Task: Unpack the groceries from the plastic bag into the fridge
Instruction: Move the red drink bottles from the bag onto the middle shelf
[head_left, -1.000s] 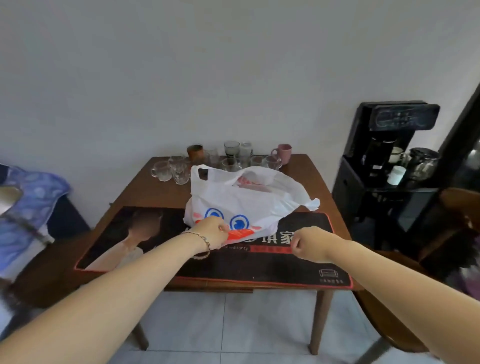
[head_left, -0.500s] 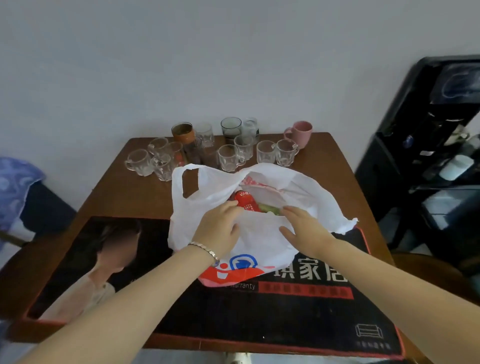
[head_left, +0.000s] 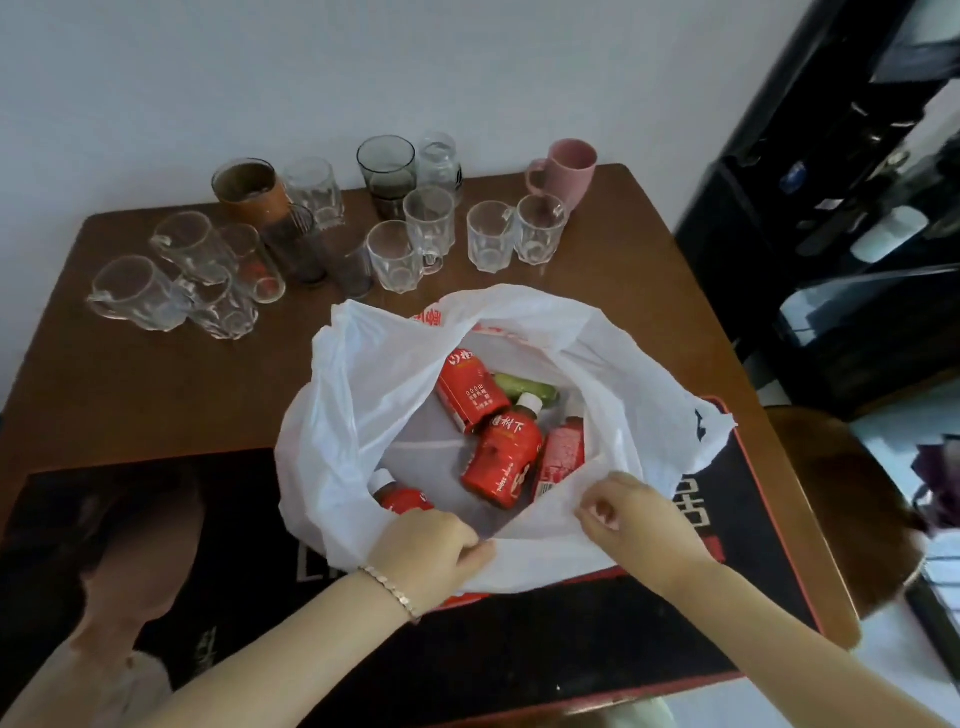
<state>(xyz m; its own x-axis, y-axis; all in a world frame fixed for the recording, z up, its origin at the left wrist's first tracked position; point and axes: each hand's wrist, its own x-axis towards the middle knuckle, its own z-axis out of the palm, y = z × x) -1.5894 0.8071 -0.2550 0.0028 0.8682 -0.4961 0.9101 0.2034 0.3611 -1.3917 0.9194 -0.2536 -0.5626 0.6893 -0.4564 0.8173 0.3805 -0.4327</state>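
Note:
A white plastic bag (head_left: 353, 415) lies wide open on the wooden table (head_left: 156, 374). Inside I see a red bottle with a white cap (head_left: 504, 457), a red carton (head_left: 470, 389), a pink-red packet (head_left: 558, 460), a green cucumber-like vegetable (head_left: 524, 387) and another red bottle (head_left: 405, 500), half hidden by the bag's near edge. My left hand (head_left: 428, 556), with a bracelet at the wrist, grips the near rim of the bag. My right hand (head_left: 636, 525) pinches the same rim further right. No fridge is in view.
Several clear glasses (head_left: 400, 257), a brown cup (head_left: 249, 189) and a pink mug (head_left: 569, 169) stand along the table's far edge. A black printed mat (head_left: 571, 644) covers the near side. A black water dispenser cabinet (head_left: 831, 218) stands to the right, with a wooden chair (head_left: 841, 493) beside the table.
The view has closed in over the table. My hands have gone from the bag's front to its near rim and spread it open, so the groceries inside now show.

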